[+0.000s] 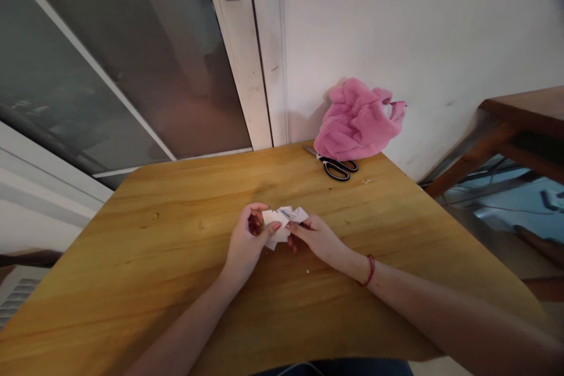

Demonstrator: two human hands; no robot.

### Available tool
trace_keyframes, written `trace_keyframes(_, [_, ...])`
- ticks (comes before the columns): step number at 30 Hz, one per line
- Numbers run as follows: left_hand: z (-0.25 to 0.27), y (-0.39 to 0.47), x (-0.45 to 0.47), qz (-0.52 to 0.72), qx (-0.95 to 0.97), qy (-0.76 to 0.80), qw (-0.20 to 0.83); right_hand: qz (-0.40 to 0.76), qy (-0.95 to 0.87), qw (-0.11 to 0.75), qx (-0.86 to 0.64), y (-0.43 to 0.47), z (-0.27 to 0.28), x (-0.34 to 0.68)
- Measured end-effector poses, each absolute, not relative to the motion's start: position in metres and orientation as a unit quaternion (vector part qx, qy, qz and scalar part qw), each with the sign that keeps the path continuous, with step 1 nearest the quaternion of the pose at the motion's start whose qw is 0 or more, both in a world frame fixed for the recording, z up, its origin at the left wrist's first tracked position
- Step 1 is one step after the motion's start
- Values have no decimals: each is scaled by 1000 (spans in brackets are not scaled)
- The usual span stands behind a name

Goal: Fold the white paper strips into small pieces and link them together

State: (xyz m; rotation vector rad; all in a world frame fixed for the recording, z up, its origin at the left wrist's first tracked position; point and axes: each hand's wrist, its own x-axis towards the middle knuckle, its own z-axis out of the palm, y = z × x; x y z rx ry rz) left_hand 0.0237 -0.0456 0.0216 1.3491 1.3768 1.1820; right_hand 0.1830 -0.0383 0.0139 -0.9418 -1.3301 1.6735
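Observation:
A small bundle of folded white paper is held up over the middle of the table, its corners sticking out at several angles. My left hand grips its left side, thumb pressed on the front face and fingers curled behind. From the right, my right hand pinches the paper between thumb and fingers, and some of those fingers show beneath it. Faint dark marks are visible on the upper folds. How the layers are joined is hidden by my fingers.
Scissors with black handles lie at the table's back edge, beside a fluffy pink cloth item against the wall. Small scraps dot the wooden table. A sliding glass door stands behind; another wooden table is at right.

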Motion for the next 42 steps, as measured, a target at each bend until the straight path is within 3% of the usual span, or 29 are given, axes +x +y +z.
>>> trace_keyframes(6, [20, -45, 27, 431, 523, 500, 539, 704, -475, 403, -340, -38, 11, 181])
trace_keyframes(15, [18, -54, 33, 437, 541, 412, 589, 612, -555, 378, -417, -40, 15, 184])
trace_keyframes(24, [17, -50, 31, 448, 542, 465, 537, 626, -419, 494, -434, -25, 7, 189])
trace_keyframes(36, [20, -51, 31, 443, 507, 470, 572, 642, -479, 426, -420, -32, 10, 186])
trace_keyframes(42, [22, -49, 28, 412, 594, 477, 500, 654, -474, 432, -401, -31, 11, 187])
